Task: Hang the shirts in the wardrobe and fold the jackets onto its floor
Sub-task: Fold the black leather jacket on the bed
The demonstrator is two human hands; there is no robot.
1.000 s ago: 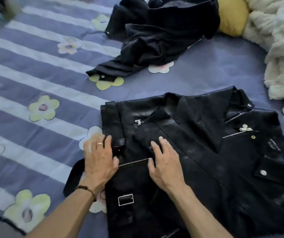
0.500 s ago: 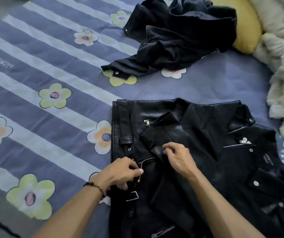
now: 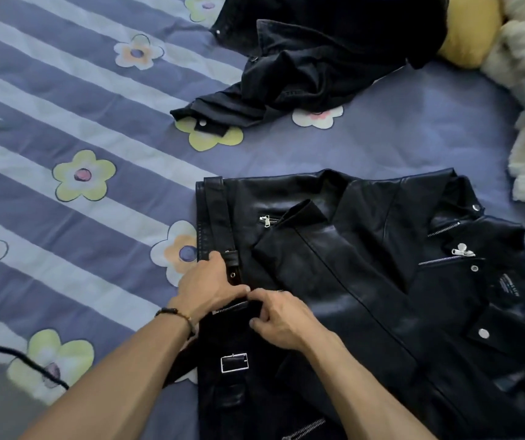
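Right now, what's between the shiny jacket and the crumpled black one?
In the head view, only bedsheet lies between the leather jacket and the crumpled black garment.

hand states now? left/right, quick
Left hand: fingers curled, pinching the leather jacket at the zip near its hem.
Right hand: fingers curled, pinching the same jacket edge beside the left.

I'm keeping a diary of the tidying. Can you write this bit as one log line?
step: folding leather jacket on bed | left hand and right hand: pinching zipper edge | other dark garment: untouched
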